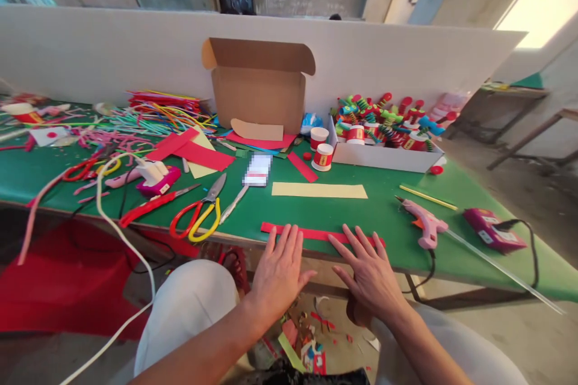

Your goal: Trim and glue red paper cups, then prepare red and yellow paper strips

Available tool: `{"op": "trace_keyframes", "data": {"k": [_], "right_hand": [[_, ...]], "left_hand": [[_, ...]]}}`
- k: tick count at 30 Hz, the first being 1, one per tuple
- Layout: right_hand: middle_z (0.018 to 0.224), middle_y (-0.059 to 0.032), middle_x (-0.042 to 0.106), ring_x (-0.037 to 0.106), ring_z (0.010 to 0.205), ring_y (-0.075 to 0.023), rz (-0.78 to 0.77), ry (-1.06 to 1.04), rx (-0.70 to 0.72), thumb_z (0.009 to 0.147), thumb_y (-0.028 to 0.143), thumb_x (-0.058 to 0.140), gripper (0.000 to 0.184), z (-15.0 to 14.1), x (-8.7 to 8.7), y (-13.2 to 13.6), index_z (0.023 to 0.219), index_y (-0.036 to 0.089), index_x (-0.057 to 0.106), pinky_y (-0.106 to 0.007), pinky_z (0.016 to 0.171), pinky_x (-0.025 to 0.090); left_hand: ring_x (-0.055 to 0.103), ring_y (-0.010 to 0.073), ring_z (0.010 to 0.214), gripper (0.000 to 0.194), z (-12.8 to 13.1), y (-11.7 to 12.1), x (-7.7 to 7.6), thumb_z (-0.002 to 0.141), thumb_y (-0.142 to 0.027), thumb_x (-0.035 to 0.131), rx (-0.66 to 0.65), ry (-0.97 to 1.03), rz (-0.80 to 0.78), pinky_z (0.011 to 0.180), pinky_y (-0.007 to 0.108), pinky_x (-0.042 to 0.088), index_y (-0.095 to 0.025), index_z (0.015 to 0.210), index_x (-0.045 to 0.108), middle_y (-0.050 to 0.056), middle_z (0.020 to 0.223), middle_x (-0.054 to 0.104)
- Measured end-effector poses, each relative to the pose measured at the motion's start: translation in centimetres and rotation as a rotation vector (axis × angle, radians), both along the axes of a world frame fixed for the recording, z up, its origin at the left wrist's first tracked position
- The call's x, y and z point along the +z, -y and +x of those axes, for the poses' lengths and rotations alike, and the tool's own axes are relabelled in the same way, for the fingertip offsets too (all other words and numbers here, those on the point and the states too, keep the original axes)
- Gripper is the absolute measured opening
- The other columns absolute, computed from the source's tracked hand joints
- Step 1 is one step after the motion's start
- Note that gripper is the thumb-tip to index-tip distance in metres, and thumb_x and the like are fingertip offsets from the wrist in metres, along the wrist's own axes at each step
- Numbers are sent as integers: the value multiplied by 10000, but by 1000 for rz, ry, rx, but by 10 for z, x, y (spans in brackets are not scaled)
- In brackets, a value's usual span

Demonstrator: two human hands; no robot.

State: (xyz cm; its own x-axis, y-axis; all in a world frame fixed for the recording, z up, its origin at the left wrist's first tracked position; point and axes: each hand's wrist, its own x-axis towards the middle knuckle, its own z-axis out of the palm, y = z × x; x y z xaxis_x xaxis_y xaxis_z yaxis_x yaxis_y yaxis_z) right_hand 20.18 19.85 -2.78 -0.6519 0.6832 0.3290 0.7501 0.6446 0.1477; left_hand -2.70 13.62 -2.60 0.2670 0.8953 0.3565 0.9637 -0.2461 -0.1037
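Note:
A narrow red paper strip (316, 233) lies along the front edge of the green table (244, 210). My left hand (280, 264) rests flat with its fingertips on the strip's left half. Over the right half, my right hand (368, 271) spreads its fingers, the tips touching the strip. Neither hand grips anything. Just beyond the red strip is a cream paper strip (320, 190). Scissors with red and yellow handles (198, 216) lie left of my left hand. To the right of my right hand sits a pink glue gun (424, 222) with a clear glue stick in it.
A white tray (383, 156) holds several colourful figures at the back right, beside paper cups (322, 157). An open cardboard box (259, 93) stands at the back. Pipe cleaners (158, 114), red paper (198, 153) and a white cable (129, 240) occupy the left. A purple box (492, 230) sits far right.

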Motion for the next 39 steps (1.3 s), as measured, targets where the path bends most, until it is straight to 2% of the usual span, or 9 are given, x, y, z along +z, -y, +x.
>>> {"op": "trace_keyframes", "data": {"k": [4, 8, 14, 22, 26, 30, 33, 36, 39], "right_hand": [[1498, -121, 513, 500, 1337, -372, 62, -18, 30, 994, 515, 417, 543, 2, -3, -3, 1505, 333, 439, -587, 1072, 338], [1478, -104, 540, 513, 1325, -365, 99, -46, 39, 985, 543, 414, 548, 4, -8, -6, 1498, 351, 445, -578, 1065, 349], [1461, -99, 558, 530, 1303, -369, 133, -72, 62, 991, 566, 371, 559, 6, -12, -9, 1505, 355, 432, -582, 1042, 366], [1458, -93, 562, 531, 1307, -374, 116, -70, 45, 987, 578, 373, 547, 7, -15, -10, 1481, 364, 469, -595, 1041, 378], [1444, -80, 578, 548, 1293, -361, 31, -70, 19, 973, 595, 399, 528, 6, -6, -13, 1438, 379, 526, -584, 1031, 418], [1374, -95, 634, 607, 1208, -326, -117, -51, 18, 967, 565, 454, 480, 1, 15, -30, 1351, 334, 627, -505, 959, 510], [1274, -116, 684, 655, 1095, -279, -188, -73, 80, 967, 509, 495, 463, -4, 28, -46, 1331, 265, 643, -437, 905, 551], [1168, -122, 711, 675, 992, -249, -210, -121, 112, 967, 457, 519, 433, -8, 33, -56, 1308, 225, 653, -397, 858, 568], [1154, -122, 706, 670, 998, -253, -215, -170, 105, 975, 412, 514, 403, -12, 35, -54, 1311, 232, 645, -401, 863, 564]], "left_hand": [[479, 287, 1378, 669, -32, 7, -4, 1011, -559, 289, 128, -28, 48, 1143, 505, 359, -71, 1417, 501, 154, 1496, 497], [493, 277, 1367, 644, -51, 12, -8, 1013, -550, 280, 189, -29, 91, 1138, 495, 371, -99, 1405, 523, 128, 1490, 513], [480, 288, 1374, 626, -55, 11, -12, 1000, -545, 349, 187, -29, 97, 1143, 513, 359, -117, 1431, 497, 134, 1477, 532], [519, 277, 1331, 602, -54, 11, -12, 1023, -524, 292, 177, -21, 158, 1103, 512, 385, -107, 1379, 542, 122, 1446, 566], [554, 289, 1276, 521, -55, 6, 1, 1020, -484, 367, 158, 8, 117, 1066, 516, 416, -111, 1310, 587, 130, 1371, 629], [637, 277, 1042, 340, -51, -15, 34, 971, -429, 532, 180, 45, -111, 870, 444, 517, -152, 1122, 659, 119, 1165, 703], [624, 268, 1001, 361, -49, -34, 54, 906, -391, 651, 181, 63, -229, 803, 403, 527, -166, 1186, 616, 106, 1123, 686], [613, 259, 1005, 276, -53, -44, 55, 891, -347, 675, 148, 80, -235, 797, 380, 524, -184, 1112, 644, 86, 1063, 677], [615, 240, 982, 196, -63, -42, 42, 894, -311, 670, 81, 160, -176, 783, 361, 524, -211, 1062, 666, 58, 1033, 675]]}}
